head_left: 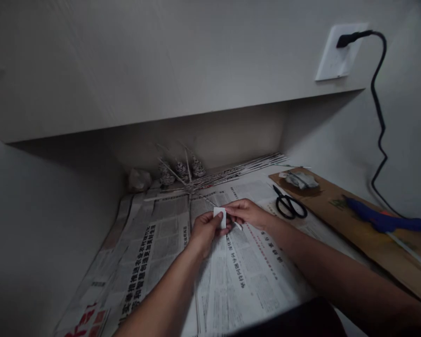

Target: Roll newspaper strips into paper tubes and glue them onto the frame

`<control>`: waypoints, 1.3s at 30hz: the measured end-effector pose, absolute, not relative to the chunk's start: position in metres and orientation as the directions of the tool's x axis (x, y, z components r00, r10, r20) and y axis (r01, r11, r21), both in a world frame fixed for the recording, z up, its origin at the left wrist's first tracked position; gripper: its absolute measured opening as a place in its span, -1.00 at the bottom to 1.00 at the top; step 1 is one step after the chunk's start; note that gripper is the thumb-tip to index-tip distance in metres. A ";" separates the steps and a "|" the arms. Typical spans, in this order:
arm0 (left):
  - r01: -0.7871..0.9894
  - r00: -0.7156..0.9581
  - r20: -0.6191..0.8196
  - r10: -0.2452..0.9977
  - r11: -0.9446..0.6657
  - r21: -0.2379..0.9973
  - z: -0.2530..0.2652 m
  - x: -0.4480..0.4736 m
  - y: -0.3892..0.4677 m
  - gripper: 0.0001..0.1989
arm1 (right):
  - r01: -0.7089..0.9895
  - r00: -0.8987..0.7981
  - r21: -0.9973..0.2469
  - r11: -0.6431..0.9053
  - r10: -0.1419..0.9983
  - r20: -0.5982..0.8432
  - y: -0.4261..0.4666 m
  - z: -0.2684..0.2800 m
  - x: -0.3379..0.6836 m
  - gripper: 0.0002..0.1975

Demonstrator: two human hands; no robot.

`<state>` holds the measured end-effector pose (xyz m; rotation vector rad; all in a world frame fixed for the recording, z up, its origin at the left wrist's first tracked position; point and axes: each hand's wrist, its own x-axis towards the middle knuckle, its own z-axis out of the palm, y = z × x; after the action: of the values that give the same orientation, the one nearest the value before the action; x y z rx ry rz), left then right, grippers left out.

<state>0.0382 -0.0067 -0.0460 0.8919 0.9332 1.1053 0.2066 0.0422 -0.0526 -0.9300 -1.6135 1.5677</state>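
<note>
From my remote station, head view: the left hand (205,229) is closed in a pinch, thumb pressed flat on a small white piece of paper (219,217), fingers curled behind it. The right hand (247,214) is also pinching, thumb and forefinger at the paper's upper right corner. The paper is therefore between the two hands, above the newspaper (252,290) near the middle of the view. A narrow white strip (237,226) pokes out below the right hand; I cannot tell whether it joins the paper.

A thin twisted stick (207,201) runs from the paper, away from the hands, to a spot where several sticks cross (190,188). Beyond lies a loose bundle of long thin sticks (245,168), slanting towards the back right. Three dark woven cones (181,169) stand in a row by the back wall, with a pale lump (139,180) to their left; its material is unclear.

To the right I log black scissors (290,206), tips pointing away, beside a brown board (324,201). The board carries a crumpled whitish wad (300,180) and a blue glue gun (375,215). A black cord (382,126) hangs from the wall socket (331,63) towards the gun.
</note>
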 end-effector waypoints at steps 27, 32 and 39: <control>-0.250 0.098 -0.114 0.989 0.136 0.959 -0.044 0.038 -0.008 -0.59 | -0.012 -0.427 -1.000 -0.007 0.904 -0.001 0.040 -0.043 0.208 -0.52; -0.217 0.157 -0.084 0.984 0.117 0.969 -0.043 0.039 -0.010 -0.60 | 0.022 -0.532 -0.999 0.032 0.847 0.016 0.037 -0.045 0.206 -0.53; -0.180 0.164 -0.074 0.984 0.104 0.978 -0.044 0.040 -0.010 -0.60 | 0.036 -0.481 -0.998 0.054 0.876 0.030 0.038 -0.051 0.204 -0.56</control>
<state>0.0401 -0.0103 -0.0437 1.0769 0.9986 1.1134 0.2035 0.0379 -0.0512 -0.9315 -1.6277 1.5091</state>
